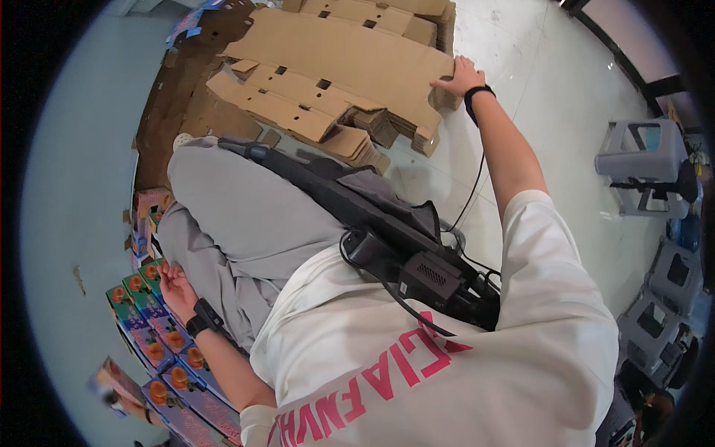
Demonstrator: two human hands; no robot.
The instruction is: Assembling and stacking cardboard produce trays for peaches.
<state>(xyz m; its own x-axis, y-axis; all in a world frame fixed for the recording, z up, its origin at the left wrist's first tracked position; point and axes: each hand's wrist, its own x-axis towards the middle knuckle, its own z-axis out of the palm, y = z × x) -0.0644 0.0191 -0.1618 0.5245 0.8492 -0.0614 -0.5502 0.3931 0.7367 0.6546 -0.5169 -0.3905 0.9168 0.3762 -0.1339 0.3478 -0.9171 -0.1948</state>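
Observation:
My right hand (463,77) reaches out to the right end of a stack of flattened brown cardboard boxes (342,51). Its thumb and fingers are apart at the edge of the top sheet, touching it; I see no closed grip. Slots and notched flaps show along the near side of the stack. My left hand (177,289) hovers by my leg, beside rows of printed cartons (153,322) in green, blue and purple with orange fruit pictures. Its fingers are loosely bent and apart, with nothing visible in them. A dark band circles each wrist.
A brown cardboard sheet (165,112) lies left of the stack. Black equipment with cables (428,279) lies across my lap. Grey plastic stools (644,153) stand to the right on the pale floor. At the lower left, a blurred hand (138,408) of another person appears near a carton.

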